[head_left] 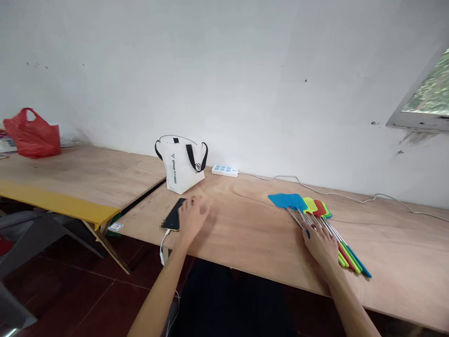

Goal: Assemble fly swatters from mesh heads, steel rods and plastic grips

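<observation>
My left hand is over the wooden table, its fingers apart at the right edge of a black smartphone. A white charging cable is plugged into the phone's near end. Farther right, my right hand has its fingers curled over the thin metal shafts of several fly swatters. The blue swatter head points to the back left, partly over a yellow head and a red head. Green, red, yellow and blue handles stick out past my hand. My palm hides part of the shafts.
Behind the phone stands a white bag with black straps. A white power strip lies by the wall, its cord running right. Another table at left holds a red plastic bag.
</observation>
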`<state>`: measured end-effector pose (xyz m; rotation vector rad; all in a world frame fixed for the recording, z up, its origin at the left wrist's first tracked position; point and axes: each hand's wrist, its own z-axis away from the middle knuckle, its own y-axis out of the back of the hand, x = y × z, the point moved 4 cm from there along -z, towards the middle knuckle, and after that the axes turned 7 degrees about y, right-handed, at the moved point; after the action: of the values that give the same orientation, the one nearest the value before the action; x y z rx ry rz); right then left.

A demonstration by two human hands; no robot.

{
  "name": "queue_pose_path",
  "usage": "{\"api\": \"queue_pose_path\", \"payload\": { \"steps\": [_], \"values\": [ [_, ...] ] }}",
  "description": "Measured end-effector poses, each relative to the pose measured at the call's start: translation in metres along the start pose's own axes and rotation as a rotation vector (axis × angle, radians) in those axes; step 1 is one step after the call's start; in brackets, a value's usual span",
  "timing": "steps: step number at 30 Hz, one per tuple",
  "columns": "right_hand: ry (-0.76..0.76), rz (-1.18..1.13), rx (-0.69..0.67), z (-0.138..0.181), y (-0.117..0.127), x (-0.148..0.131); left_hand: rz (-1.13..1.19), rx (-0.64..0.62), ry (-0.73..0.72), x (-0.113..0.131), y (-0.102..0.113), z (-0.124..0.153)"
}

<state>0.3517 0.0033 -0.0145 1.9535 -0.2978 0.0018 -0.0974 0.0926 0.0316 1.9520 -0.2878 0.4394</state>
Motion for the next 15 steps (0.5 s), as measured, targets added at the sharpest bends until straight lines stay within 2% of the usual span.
{"api": "queue_pose_path", "payload": {
  "steps": [1, 3, 5, 7, 9, 15],
  "values": [
    [-0.013, -0.009, -0.005, 0.003, -0.002, 0.001, -0.069, 0.043, 0.095, -0.014, 0.009, -0.005],
    [-0.046, -0.036, -0.017, 0.007, -0.006, 0.002, -0.152, 0.051, 0.252, -0.041, 0.019, -0.013],
    [-0.086, -0.072, -0.022, 0.012, -0.011, 0.002, -0.184, -0.039, 0.357, -0.064, 0.019, -0.017],
    [-0.135, -0.112, -0.018, 0.016, -0.015, 0.003, -0.199, -0.135, 0.397, -0.077, 0.014, -0.019],
    [-0.174, -0.148, -0.006, 0.020, -0.018, 0.003, -0.210, -0.170, 0.391, -0.081, 0.008, -0.020],
    [-0.157, -0.173, -0.002, 0.025, -0.011, 0.002, -0.208, -0.130, 0.376, -0.071, 0.001, -0.019]
  ]
}}
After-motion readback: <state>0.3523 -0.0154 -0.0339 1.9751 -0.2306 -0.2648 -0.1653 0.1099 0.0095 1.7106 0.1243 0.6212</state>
